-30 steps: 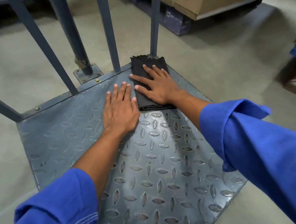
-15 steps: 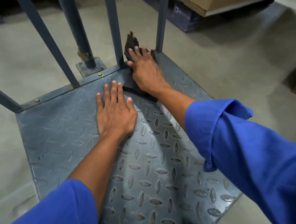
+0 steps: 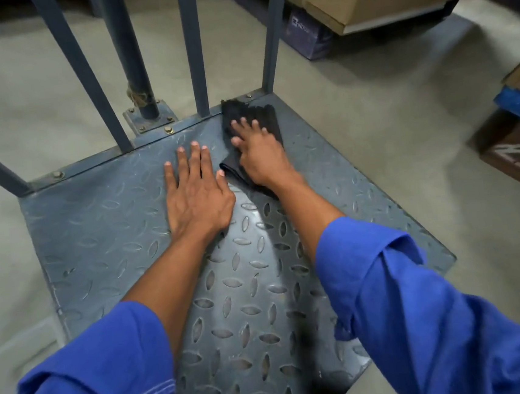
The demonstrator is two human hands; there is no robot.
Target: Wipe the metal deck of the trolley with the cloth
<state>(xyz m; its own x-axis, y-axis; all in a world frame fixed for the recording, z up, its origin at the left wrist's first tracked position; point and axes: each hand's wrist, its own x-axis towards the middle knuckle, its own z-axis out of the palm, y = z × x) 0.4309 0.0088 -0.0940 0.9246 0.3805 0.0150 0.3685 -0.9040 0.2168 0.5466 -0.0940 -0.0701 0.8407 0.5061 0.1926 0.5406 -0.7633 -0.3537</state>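
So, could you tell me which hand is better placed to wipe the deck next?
The right hand: it presses the dark cloth flat at the far corner of the deck. The left hand lies flat on bare metal beside it.

head | worn on person | faces forward-down | close over trolley deck [image 3: 103,231]

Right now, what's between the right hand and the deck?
The cloth: in the head view the right hand presses it onto the deck.

The metal deck [image 3: 95,219] bears a dark cloth [image 3: 265,117] and left hand [image 3: 196,193].
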